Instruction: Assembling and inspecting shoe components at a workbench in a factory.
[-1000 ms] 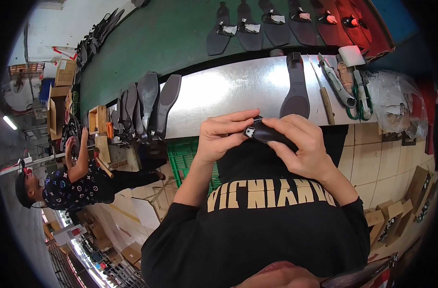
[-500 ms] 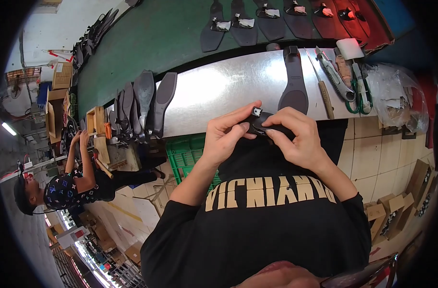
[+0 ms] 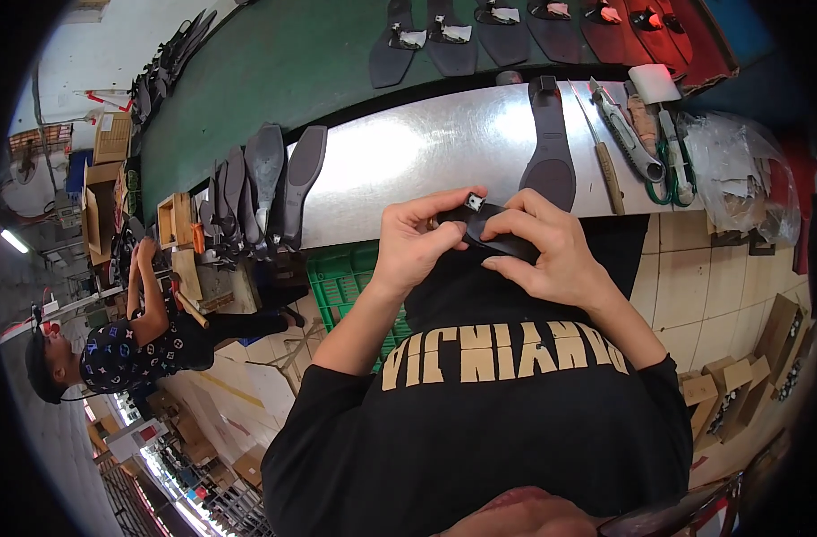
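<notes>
Both my hands are raised just off the near edge of the metal bench, around a dark heeled shoe sole (image 3: 509, 242). Its small square heel end, with a pale face, points up by my left fingertips. My left hand (image 3: 416, 243) grips the heel side between thumb and fingers. Pressed along the other side, my right hand (image 3: 556, 246) has curled fingers on top and its thumb below. My fingers cover much of the piece. A matching dark heeled sole (image 3: 550, 148) lies on the bench just beyond my right hand.
The metal bench (image 3: 399, 152) carries several dark soles (image 3: 306, 174) at left. On its right are an awl (image 3: 609, 174), a utility knife (image 3: 628, 134), green-handled scissors (image 3: 679, 174) and a plastic bag (image 3: 740, 170). Behind, strapped soles (image 3: 451, 54) line a green surface. Another person (image 3: 131, 345) works at left.
My right fingers have shifted from a pinch near the middle of the sole to a wider hold along it, and more of its dark surface shows. My left hand keeps its hold.
</notes>
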`<state>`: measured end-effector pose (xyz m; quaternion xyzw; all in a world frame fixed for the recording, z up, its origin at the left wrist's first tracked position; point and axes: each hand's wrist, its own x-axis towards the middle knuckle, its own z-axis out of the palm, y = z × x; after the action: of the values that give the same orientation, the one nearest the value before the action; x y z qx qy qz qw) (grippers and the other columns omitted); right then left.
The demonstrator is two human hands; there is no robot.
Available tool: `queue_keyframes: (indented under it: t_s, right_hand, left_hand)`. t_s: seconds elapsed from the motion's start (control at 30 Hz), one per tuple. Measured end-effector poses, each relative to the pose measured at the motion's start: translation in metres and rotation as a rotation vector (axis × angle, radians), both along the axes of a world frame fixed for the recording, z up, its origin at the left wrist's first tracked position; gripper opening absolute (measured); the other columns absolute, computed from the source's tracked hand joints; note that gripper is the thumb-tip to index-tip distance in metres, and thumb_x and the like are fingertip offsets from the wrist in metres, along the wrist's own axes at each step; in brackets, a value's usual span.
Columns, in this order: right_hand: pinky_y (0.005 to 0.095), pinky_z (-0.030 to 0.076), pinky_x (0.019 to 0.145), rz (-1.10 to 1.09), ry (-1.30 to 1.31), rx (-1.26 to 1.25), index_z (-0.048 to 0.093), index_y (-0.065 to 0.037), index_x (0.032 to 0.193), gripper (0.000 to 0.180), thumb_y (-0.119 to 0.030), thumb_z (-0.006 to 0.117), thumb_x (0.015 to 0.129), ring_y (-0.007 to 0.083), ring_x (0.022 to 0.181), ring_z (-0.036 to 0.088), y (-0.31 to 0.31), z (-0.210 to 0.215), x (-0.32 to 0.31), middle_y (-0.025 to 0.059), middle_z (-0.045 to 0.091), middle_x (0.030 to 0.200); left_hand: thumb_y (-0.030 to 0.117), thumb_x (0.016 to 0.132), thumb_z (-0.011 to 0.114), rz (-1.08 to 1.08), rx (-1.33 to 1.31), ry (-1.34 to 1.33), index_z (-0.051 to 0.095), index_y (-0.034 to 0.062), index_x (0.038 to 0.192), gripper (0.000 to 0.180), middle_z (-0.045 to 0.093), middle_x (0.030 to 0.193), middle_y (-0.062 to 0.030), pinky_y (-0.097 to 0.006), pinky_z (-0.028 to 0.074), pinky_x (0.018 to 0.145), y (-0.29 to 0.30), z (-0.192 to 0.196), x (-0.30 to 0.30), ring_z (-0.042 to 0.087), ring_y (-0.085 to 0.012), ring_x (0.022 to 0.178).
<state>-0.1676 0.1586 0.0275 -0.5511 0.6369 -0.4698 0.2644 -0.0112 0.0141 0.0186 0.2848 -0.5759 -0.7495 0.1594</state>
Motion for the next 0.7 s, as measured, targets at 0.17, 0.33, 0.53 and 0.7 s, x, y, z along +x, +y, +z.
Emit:
queue_keyframes:
  t_s: [0.17,0.33,0.53,0.7]
  right_hand:
    - [0.0332,0.050,0.065,-0.062,-0.029,-0.008,0.066,-0.010,0.093,0.027,-0.011,0.080,0.070,0.0245,0.076,0.064,-0.001,-0.008,0.005,0.0067,0.057,0.087]
    - [0.0324,0.049,0.061,-0.138,0.039,-0.074,0.067,-0.010,0.090,0.024,-0.011,0.080,0.070,0.0242,0.072,0.062,-0.003,-0.017,0.011,0.0070,0.056,0.084]
    - [0.0321,0.047,0.057,-0.199,0.209,-0.244,0.068,-0.012,0.088,0.023,-0.010,0.079,0.069,0.0243,0.069,0.061,-0.002,-0.023,0.011,0.0070,0.057,0.085]
    - [0.0329,0.045,0.057,-0.130,0.318,-0.306,0.066,-0.009,0.092,0.023,-0.007,0.077,0.071,0.0237,0.066,0.061,-0.002,-0.014,0.007,0.0069,0.060,0.083]
  left_hand:
    - [-0.012,0.077,0.054,0.024,-0.006,-0.002,0.067,-0.0053,0.115,0.041,0.066,0.118,-0.0203,-0.022,0.059,0.067,0.002,0.004,-0.004,0.069,-0.0170,0.092]
    - [-0.013,0.078,0.055,0.048,0.054,0.005,0.067,-0.0048,0.116,0.041,0.066,0.119,-0.0208,-0.022,0.060,0.066,0.000,0.000,-0.005,0.070,-0.0181,0.091]
    - [-0.004,0.084,0.054,0.043,0.349,0.018,0.059,-0.0026,0.128,0.044,0.061,0.126,-0.0212,-0.021,0.059,0.061,-0.007,0.006,-0.003,0.070,-0.0164,0.089]
    - [0.005,0.090,0.055,-0.025,0.328,-0.062,0.055,-0.0026,0.132,0.043,0.064,0.122,-0.0175,-0.021,0.059,0.061,-0.008,0.012,-0.003,0.068,-0.0120,0.088]
